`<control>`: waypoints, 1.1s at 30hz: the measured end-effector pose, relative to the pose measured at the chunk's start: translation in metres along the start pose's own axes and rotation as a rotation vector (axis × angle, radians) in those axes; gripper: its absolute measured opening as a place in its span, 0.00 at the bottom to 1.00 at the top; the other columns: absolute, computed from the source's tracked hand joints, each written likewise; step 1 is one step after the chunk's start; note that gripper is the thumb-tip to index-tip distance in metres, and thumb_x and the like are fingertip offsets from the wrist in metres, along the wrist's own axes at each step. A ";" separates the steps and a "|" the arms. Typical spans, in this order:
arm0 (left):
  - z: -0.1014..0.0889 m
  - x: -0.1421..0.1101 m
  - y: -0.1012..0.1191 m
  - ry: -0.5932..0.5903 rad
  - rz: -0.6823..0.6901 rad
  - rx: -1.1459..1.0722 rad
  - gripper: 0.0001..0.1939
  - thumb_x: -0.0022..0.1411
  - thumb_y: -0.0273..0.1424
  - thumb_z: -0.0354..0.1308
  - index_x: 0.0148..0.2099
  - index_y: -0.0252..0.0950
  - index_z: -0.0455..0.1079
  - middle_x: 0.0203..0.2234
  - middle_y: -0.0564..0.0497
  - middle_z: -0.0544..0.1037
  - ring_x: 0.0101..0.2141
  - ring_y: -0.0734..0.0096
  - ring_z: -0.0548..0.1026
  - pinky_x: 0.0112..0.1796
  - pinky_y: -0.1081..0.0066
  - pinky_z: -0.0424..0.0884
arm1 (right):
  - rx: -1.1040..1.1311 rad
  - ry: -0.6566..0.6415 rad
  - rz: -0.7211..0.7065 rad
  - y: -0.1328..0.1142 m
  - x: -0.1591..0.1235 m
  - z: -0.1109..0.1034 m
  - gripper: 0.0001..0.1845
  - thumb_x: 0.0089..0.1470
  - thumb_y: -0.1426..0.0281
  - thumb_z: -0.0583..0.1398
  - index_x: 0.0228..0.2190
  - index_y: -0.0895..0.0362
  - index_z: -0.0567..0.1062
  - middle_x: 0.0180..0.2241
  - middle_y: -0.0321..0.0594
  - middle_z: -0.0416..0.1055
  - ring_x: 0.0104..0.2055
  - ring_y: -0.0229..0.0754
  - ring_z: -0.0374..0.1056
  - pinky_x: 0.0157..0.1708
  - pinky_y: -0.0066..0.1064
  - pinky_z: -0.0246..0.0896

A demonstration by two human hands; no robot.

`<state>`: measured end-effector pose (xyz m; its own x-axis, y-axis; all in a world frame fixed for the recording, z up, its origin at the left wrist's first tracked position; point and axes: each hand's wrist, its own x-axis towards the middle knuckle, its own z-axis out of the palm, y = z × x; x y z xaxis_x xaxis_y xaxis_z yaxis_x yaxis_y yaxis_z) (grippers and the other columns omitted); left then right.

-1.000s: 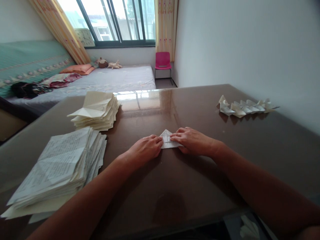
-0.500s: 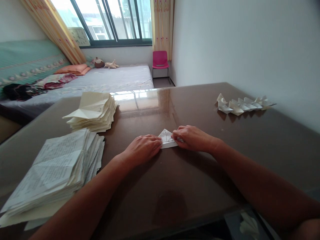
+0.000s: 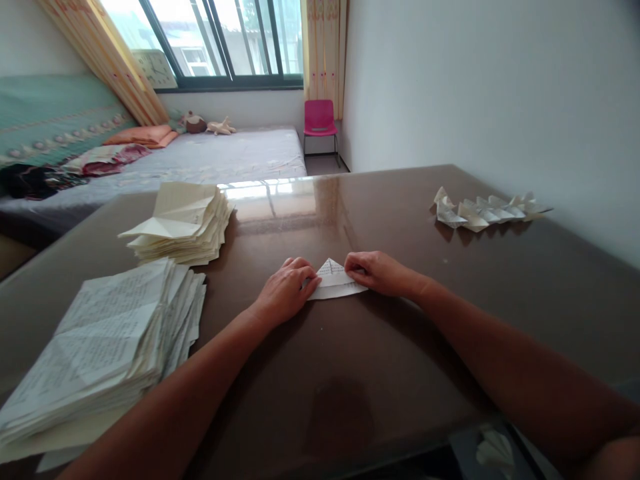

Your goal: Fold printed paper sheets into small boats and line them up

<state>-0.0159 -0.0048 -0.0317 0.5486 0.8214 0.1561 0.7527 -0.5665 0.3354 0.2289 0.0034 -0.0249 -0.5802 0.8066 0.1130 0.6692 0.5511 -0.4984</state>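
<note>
One folded paper [image 3: 336, 288], pointing to twelve o'clock. Left hand [image 3: 287, 287] pinches it at nine o'clock, right hand [image 3: 379, 271] at three.

A small white paper sheet with dark markings [image 3: 334, 283], folded into a low triangle above a plainer base strip, rests on the glossy brown worktop [image 3: 280, 393], near the middle. Its peak points toward the worktop's far edge, a dark seam running down from the tip.

Folded sheet [image 3: 336, 288] matt paper; tabletop [image 3: 320, 367] glossy, possibly wood.
</note>
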 end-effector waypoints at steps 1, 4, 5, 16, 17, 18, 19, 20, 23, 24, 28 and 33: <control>0.001 0.001 -0.001 0.004 -0.012 0.006 0.17 0.66 0.40 0.46 0.36 0.38 0.73 0.39 0.49 0.74 0.43 0.64 0.69 0.46 0.63 0.68 | -0.009 -0.001 0.013 0.000 0.000 0.001 0.05 0.56 0.71 0.55 0.32 0.58 0.72 0.30 0.37 0.72 0.30 0.35 0.65 0.32 0.24 0.56; 0.002 0.002 -0.003 0.006 -0.030 0.019 0.18 0.66 0.41 0.47 0.34 0.37 0.72 0.39 0.48 0.74 0.43 0.64 0.69 0.46 0.62 0.68 | -0.044 -0.006 0.044 -0.001 0.000 0.001 0.06 0.56 0.71 0.56 0.33 0.57 0.73 0.31 0.38 0.73 0.31 0.36 0.66 0.33 0.25 0.55; 0.002 0.002 -0.003 0.005 -0.032 0.023 0.18 0.66 0.41 0.47 0.34 0.37 0.72 0.39 0.48 0.74 0.42 0.64 0.69 0.46 0.62 0.68 | -0.057 -0.007 0.055 -0.002 0.000 0.001 0.06 0.56 0.71 0.56 0.33 0.57 0.73 0.31 0.38 0.73 0.32 0.36 0.66 0.33 0.25 0.55; -0.002 0.001 0.011 -0.010 -0.112 0.236 0.17 0.66 0.41 0.46 0.33 0.37 0.68 0.40 0.47 0.70 0.42 0.65 0.67 0.37 0.68 0.70 | -0.153 -0.056 0.156 -0.007 0.000 -0.003 0.05 0.57 0.69 0.57 0.34 0.56 0.72 0.33 0.38 0.74 0.33 0.37 0.67 0.32 0.25 0.53; -0.002 0.001 0.012 -0.012 -0.115 0.261 0.16 0.67 0.40 0.46 0.34 0.37 0.68 0.40 0.47 0.69 0.42 0.64 0.67 0.35 0.68 0.70 | -0.165 -0.058 0.156 -0.007 -0.001 -0.004 0.05 0.57 0.69 0.56 0.33 0.55 0.72 0.33 0.38 0.74 0.33 0.37 0.67 0.31 0.25 0.53; -0.002 0.000 0.014 -0.013 -0.117 0.286 0.16 0.67 0.40 0.45 0.34 0.37 0.68 0.41 0.47 0.69 0.42 0.64 0.67 0.34 0.69 0.70 | -0.180 -0.060 0.157 -0.007 -0.001 -0.004 0.05 0.57 0.69 0.56 0.33 0.55 0.72 0.33 0.38 0.74 0.33 0.38 0.67 0.31 0.25 0.53; -0.001 0.000 0.014 -0.012 -0.119 0.309 0.16 0.67 0.40 0.45 0.35 0.37 0.68 0.41 0.47 0.69 0.42 0.63 0.66 0.32 0.70 0.70 | -0.196 -0.061 0.161 -0.008 -0.001 -0.004 0.05 0.57 0.69 0.56 0.33 0.55 0.72 0.33 0.38 0.74 0.33 0.38 0.67 0.31 0.26 0.52; -0.001 -0.001 0.015 -0.009 -0.120 0.330 0.16 0.67 0.40 0.45 0.35 0.37 0.68 0.41 0.47 0.69 0.42 0.63 0.66 0.31 0.70 0.70 | -0.213 -0.064 0.167 -0.008 -0.001 -0.005 0.05 0.57 0.69 0.56 0.33 0.55 0.71 0.33 0.38 0.74 0.33 0.38 0.67 0.31 0.26 0.52; 0.001 -0.002 0.015 0.021 -0.121 0.391 0.15 0.67 0.39 0.44 0.36 0.38 0.68 0.40 0.47 0.69 0.42 0.63 0.67 0.30 0.71 0.69 | -0.252 -0.075 0.189 -0.009 -0.002 -0.005 0.05 0.58 0.67 0.56 0.34 0.55 0.71 0.34 0.38 0.75 0.34 0.39 0.68 0.30 0.26 0.51; 0.001 -0.002 0.015 0.033 -0.122 0.411 0.15 0.67 0.38 0.44 0.35 0.38 0.68 0.39 0.46 0.69 0.42 0.63 0.67 0.30 0.71 0.69 | -0.258 -0.078 0.193 -0.009 -0.002 -0.005 0.05 0.58 0.67 0.56 0.34 0.54 0.71 0.35 0.38 0.75 0.35 0.39 0.68 0.30 0.26 0.50; 0.000 -0.002 0.019 0.073 -0.051 0.478 0.11 0.67 0.33 0.46 0.40 0.37 0.68 0.39 0.45 0.70 0.43 0.61 0.66 0.36 0.67 0.70 | -0.268 -0.076 0.186 -0.008 -0.003 -0.005 0.05 0.58 0.67 0.56 0.35 0.54 0.71 0.35 0.37 0.75 0.34 0.39 0.68 0.29 0.27 0.50; -0.005 -0.001 0.024 -0.031 0.309 0.447 0.18 0.68 0.29 0.44 0.58 0.42 0.61 0.44 0.47 0.70 0.45 0.63 0.65 0.43 0.66 0.66 | -0.266 -0.070 0.178 -0.005 -0.003 -0.004 0.07 0.58 0.65 0.55 0.35 0.54 0.71 0.34 0.37 0.75 0.34 0.40 0.68 0.28 0.27 0.49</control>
<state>-0.0004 -0.0188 -0.0195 0.7744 0.6133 0.1557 0.6322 -0.7601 -0.1503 0.2290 -0.0006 -0.0193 -0.4679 0.8836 -0.0196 0.8552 0.4471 -0.2621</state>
